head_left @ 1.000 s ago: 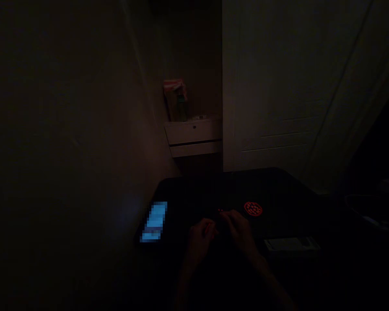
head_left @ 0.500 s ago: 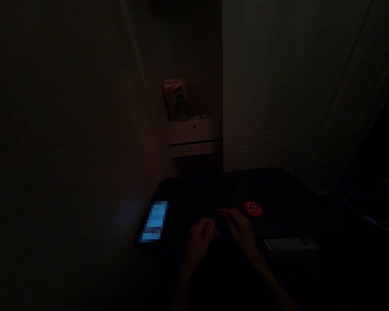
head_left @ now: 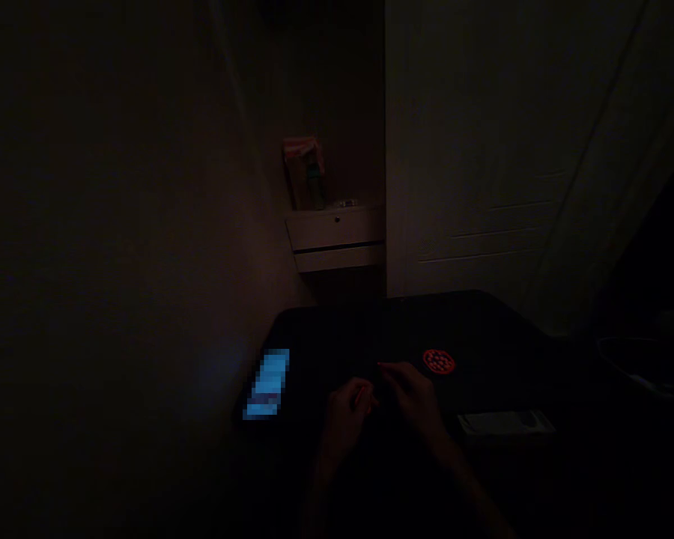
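Working both hands close together over the dark bench (head_left: pixel 337 333), the person seems to be at a fine, close-in step with small red things. The left hand (head_left: pixel 344 410) has its fingers curled around a red piece (head_left: pixel 362 397), part of which shows past the thumb side. The right hand (head_left: pixel 416 393) reaches in just beside it, fingertips drawn together at a tiny red bit (head_left: pixel 380 365) — whether they pinch it or merely touch it, I cannot tell in this gloom. Any next move would call for a light, exact pinch and a steady left hand.

Beyond the right hand lies a round red disc (head_left: pixel 439 362), marked with many small red spots. A lit phone (head_left: pixel 267 383) rests at the bench's left edge, and a flat pale case (head_left: pixel 505 423) lies near the right forearm.

The room is very dim — a bare wall (head_left: pixel 117 224) at left, a pale panel (head_left: pixel 472 150) ahead, and between them a drawer unit (head_left: pixel 337 232) bearing a red-topped bag (head_left: pixel 299 168).
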`<state>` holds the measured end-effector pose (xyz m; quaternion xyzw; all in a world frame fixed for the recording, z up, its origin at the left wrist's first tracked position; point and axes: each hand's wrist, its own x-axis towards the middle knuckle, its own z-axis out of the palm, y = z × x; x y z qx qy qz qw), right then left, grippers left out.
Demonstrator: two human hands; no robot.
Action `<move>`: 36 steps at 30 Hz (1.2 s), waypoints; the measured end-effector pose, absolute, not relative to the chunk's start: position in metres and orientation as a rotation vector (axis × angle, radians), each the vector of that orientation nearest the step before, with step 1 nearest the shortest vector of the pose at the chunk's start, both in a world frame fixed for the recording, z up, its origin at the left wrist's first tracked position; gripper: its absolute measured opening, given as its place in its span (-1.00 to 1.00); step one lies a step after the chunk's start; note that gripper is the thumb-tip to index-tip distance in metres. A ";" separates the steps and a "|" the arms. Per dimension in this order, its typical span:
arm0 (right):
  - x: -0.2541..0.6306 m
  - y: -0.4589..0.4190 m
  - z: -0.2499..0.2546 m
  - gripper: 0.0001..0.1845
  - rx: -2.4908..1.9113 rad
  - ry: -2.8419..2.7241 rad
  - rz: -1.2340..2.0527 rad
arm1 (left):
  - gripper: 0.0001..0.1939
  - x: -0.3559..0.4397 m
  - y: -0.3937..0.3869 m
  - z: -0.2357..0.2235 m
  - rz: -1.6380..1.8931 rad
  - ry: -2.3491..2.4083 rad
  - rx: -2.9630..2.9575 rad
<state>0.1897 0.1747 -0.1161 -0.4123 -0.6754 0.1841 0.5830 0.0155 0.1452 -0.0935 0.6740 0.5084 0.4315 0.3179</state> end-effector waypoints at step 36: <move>0.188 0.172 -0.110 -0.64 -1.044 -1.577 0.363 | -0.70 0.017 0.143 -0.089 1.150 1.345 1.783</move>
